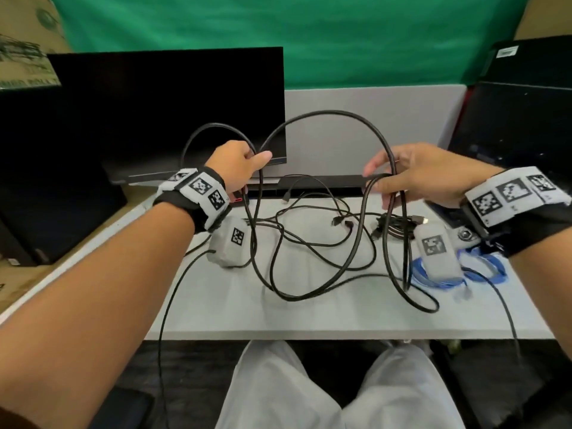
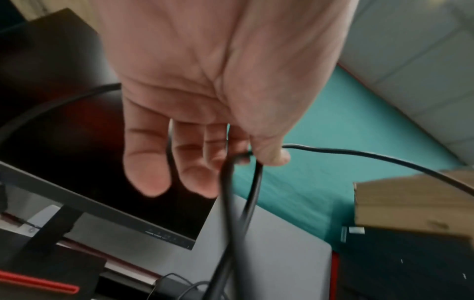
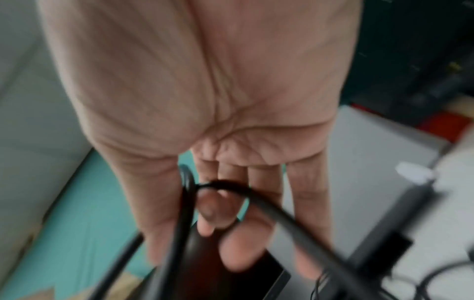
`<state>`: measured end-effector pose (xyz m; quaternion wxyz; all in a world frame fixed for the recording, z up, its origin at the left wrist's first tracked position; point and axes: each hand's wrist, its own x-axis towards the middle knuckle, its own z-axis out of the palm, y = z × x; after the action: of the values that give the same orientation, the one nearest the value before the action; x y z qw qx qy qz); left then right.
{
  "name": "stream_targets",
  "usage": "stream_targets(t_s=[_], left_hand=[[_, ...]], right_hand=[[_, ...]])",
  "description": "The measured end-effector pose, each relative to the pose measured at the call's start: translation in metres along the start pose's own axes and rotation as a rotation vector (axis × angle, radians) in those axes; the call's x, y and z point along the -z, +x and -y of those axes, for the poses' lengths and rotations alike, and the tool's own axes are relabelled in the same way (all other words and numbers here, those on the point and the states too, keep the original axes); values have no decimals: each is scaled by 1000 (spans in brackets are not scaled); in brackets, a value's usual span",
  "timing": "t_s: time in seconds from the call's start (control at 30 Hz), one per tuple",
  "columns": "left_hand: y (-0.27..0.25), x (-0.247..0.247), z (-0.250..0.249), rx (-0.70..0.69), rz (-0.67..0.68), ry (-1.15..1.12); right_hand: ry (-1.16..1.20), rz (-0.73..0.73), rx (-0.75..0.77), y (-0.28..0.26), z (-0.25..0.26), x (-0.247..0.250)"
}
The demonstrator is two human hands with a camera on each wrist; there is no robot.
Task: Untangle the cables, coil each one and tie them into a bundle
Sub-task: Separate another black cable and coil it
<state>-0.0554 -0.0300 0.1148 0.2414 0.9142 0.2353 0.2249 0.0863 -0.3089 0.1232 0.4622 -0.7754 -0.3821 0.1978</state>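
Note:
A long black cable point(image 1: 328, 113) arches in the air between my two hands. My left hand point(image 1: 255, 157) pinches it between thumb and forefinger, the other fingers fairly straight; in the left wrist view the hand point(image 2: 252, 160) holds two strands while the cable point(image 2: 359, 156) runs off to the right. My right hand point(image 1: 383, 184) grips hanging loops of the same cable. The right wrist view is blurred; there the hand point(image 3: 205, 203) has the cable point(image 3: 259, 198) across its curled fingers. Below lies a tangle of thin black cables point(image 1: 309, 243) on the table.
The white table point(image 1: 340, 317) also carries a coiled blue cable point(image 1: 483, 274) at the right and a small black cable bundle point(image 1: 399, 227). A dark monitor point(image 1: 167, 103) stands at the back left, a black computer case point(image 1: 520, 119) at the right. My knees are under the front edge.

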Motion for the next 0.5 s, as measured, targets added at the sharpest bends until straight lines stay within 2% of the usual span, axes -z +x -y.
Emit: stream_targets(t_s=[0.13, 0.2, 0.27, 0.37, 0.43, 0.5], left_hand=[[-1, -12, 6, 29, 35, -163], [-1, -16, 10, 68, 43, -237], [1, -19, 15, 102, 36, -233], [7, -22, 24, 173, 56, -222], [13, -23, 30, 190, 75, -249], [19, -25, 35, 185, 93, -295]], right_hand=[[577, 199, 96, -4, -17, 3], [694, 227, 0, -1, -27, 6], [535, 98, -156, 7, -37, 5], [-65, -118, -315, 25, -60, -2], [-353, -122, -409, 35, -74, -7], [-463, -55, -484, 45, -86, -13]])
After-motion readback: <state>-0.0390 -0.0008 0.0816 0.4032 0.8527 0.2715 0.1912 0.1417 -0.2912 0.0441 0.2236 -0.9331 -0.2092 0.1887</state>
